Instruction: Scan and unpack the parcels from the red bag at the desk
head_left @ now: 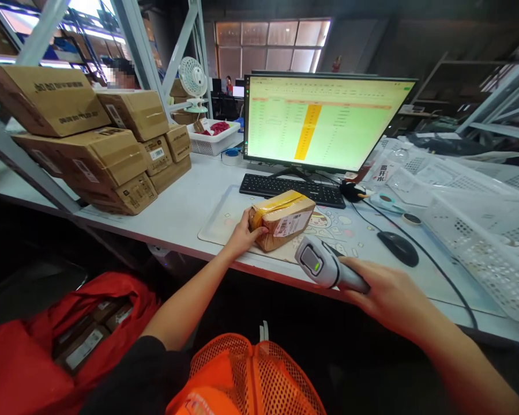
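A small cardboard parcel (pixel 282 219) wrapped in yellow tape, with a white label on its near side, lies on a printed desk mat (pixel 218 219). My left hand (pixel 243 231) grips the parcel's left end, fingers curled round it. My right hand (pixel 383 291) is wrapped round the handle of a grey barcode scanner (pixel 322 264), whose head points at the parcel's label from just in front of it.
A black keyboard (pixel 292 189) and a monitor (pixel 324 124) stand behind the parcel, a black mouse (pixel 398 248) to the right. Stacked cardboard boxes (pixel 99 150) fill the desk's left. White mesh baskets (pixel 480 230) sit at right. A red bag (pixel 34 346) with parcels lies below.
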### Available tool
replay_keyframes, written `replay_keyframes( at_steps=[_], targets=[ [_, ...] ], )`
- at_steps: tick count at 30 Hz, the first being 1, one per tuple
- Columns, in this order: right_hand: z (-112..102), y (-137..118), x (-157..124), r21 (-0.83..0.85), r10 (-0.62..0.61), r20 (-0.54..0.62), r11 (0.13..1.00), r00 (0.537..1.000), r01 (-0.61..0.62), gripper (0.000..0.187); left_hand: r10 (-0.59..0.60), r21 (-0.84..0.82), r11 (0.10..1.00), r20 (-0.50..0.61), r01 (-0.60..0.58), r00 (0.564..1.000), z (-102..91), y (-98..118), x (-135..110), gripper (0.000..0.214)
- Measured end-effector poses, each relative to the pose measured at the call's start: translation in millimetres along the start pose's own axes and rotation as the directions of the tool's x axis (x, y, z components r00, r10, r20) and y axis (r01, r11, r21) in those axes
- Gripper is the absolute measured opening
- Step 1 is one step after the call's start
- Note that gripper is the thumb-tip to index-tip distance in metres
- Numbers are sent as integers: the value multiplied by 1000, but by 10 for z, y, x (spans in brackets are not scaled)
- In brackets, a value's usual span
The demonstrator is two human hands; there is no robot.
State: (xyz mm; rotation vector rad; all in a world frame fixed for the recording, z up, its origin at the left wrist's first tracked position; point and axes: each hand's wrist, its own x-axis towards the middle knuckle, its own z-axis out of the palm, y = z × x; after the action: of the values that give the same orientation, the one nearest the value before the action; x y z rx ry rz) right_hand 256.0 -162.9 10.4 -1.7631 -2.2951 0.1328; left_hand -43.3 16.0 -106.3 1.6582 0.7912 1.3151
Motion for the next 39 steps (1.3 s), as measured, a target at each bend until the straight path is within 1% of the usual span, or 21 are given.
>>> replay_keyframes(
  at_steps=[2, 4, 6, 8, 10, 12, 14, 16, 18, 20, 22, 23, 24, 26, 28, 30, 32, 34, 36, 39],
  targets=[
    [46, 179, 141, -63, 87, -63, 994, 994, -91, 42, -30, 27, 999, -19, 30, 999, -1, 30, -36, 82],
    [75, 413, 319, -139, 233, -121, 958, 965, -249, 47, -85, 83, 993, -52, 89, 995, 44, 76, -83, 99],
    [112, 637, 505, -200, 395, -147, 886, 907, -419, 53, -128, 155, 978, -100, 143, 987, 148, 136, -134, 118],
    [179, 799, 673, -232, 537, -132, 801, 833, -553, 55, -136, 221, 960, -168, 171, 976, 287, 200, -174, 127],
    [274, 888, 800, -246, 627, -115, 733, 770, -634, 55, -113, 272, 946, -233, 176, 966, 398, 249, -195, 128],
    [367, 925, 872, -257, 668, -119, 694, 735, -672, 54, -115, 292, 938, -247, 187, 962, 402, 268, -197, 122],
    [418, 939, 892, -267, 667, -131, 689, 733, -674, 53, -148, 281, 937, -219, 208, 964, 256, 242, -184, 112],
    [398, 944, 893, -274, 656, -133, 696, 743, -664, 51, -161, 248, 946, -199, 208, 967, -16, 173, -157, 99],
    [314, 934, 925, -277, 639, -153, 705, 754, -653, 52, -139, 172, 969, -203, 175, 969, -325, 81, -115, 82],
    [210, 902, 1040, -253, 589, -216, 737, 779, -627, 56, -136, 61, 987, -192, 150, 972, -568, -8, -66, 69],
    [141, 857, 1258, -211, 525, -259, 789, 811, -577, 56, -140, 12, 989, -176, 144, 974, -686, -74, -29, 63],
    [130, 836, 1400, -191, 501, -248, 814, 829, -549, 55, -140, 21, 989, -172, 146, 975, -702, -98, -19, 63],
    [138, 819, 1554, -175, 488, -212, 834, 847, -524, 53, -140, 40, 988, -174, 149, 975, -699, -116, -16, 63],
    [197, 801, 1866, -165, 488, -100, 851, 867, -498, 48, -144, 63, 986, -178, 158, 973, -671, -140, -21, 62],
    [282, 802, 2131, -167, 501, -34, 850, 865, -500, 47, -159, 48, 984, -183, 170, 970, -655, -154, -31, 59],
    [359, 814, 2317, -179, 533, -15, 831, 846, -527, 46, -167, 18, 985, -182, 174, 969, -667, -161, -34, 58],
    [412, 833, 2429, -198, 566, -1, 808, 825, -555, 42, -166, -6, 986, -182, 167, 969, -693, -164, -27, 57],
    [443, 862, 2497, -216, 581, 15, 796, 814, -565, 40, -162, -16, 987, -172, 162, 972, -711, -168, -13, 56],
    [459, 901, 2547, -225, 575, 25, 800, 818, -556, 40, -161, -12, 987, -160, 161, 974, -716, -175, 4, 54],
    [461, 949, 2604, -221, 544, 61, 825, 837, -520, 42, -162, -5, 987, -155, 163, 975, -715, -188, 19, 55]
  ],
)
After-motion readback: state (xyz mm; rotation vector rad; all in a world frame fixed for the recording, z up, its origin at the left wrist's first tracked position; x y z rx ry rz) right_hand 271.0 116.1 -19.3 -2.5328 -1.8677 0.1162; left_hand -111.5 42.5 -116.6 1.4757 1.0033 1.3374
